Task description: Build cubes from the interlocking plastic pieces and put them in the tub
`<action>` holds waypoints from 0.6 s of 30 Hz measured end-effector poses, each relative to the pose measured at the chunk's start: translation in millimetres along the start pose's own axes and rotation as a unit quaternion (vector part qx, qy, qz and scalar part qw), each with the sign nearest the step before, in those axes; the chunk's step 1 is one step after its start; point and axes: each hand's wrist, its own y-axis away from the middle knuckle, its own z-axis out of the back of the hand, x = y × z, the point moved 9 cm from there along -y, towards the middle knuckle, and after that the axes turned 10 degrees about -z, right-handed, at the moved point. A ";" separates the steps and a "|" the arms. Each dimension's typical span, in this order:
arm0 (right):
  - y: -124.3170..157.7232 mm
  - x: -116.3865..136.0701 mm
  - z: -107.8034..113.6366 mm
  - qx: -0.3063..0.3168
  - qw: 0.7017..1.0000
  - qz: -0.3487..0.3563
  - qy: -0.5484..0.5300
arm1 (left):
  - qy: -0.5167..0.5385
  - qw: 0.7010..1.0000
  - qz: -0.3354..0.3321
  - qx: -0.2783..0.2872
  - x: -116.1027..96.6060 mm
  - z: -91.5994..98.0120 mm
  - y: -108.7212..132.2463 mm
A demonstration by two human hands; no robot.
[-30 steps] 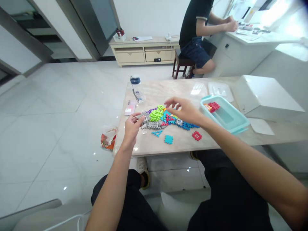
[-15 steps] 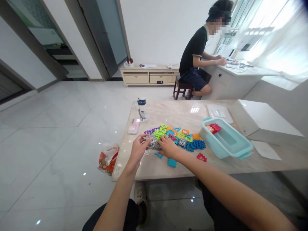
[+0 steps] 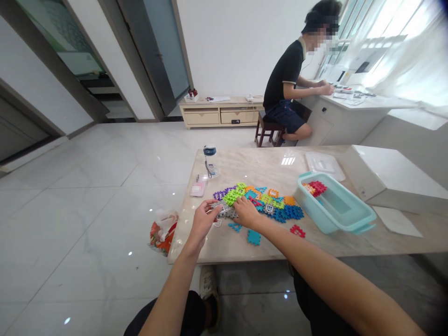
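Note:
Between thumb and fingers, my left hand (image 3: 204,218) pinches a grey toothed building tile (image 3: 220,207) with a white window-like grid, low over the left of the pile. My right hand (image 3: 246,211) rests with bent fingers at the pile's grey pieces; its fingertips are partly hidden, so I cannot tell if it grips one. Around the hands lie lime green tiles (image 3: 235,195), purple tiles (image 3: 222,192), and orange and blue tiles (image 3: 284,213). Closer to me are a teal square tile (image 3: 254,237), a light blue triangular frame (image 3: 234,227) and a red tile (image 3: 297,231).
A light teal bin (image 3: 336,205) holding some red and orange tiles stands right of the pile. A clear bottle (image 3: 210,163) and a pink packet (image 3: 198,186) are at the left. A white box (image 3: 395,175) lies far right. Another person (image 3: 287,74) sits at a desk beyond.
The view has shifted slightly, moving the scene a little right and down. My left hand has lowered the grey tile a bit toward the pile; my right hand stays at the grey pieces.

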 end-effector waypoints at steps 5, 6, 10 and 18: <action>-0.1 1.7 7.5 -0.001 0.998 0.006 -0.063 | -0.017 1.000 -0.003 0.001 1.3 4.4 0.0; -0.3 1.4 10.4 -0.003 0.997 0.005 -0.079 | -0.022 1.000 -0.005 -0.001 1.4 5.6 -0.9; -0.6 -10.3 29.4 -0.017 0.979 -0.028 -0.203 | -0.037 0.999 -0.020 -0.009 -0.4 6.1 -5.2; 48.7 -50.5 82.1 -0.089 0.944 0.002 -0.319 | -0.019 0.998 -0.020 0.058 0.5 -43.4 4.9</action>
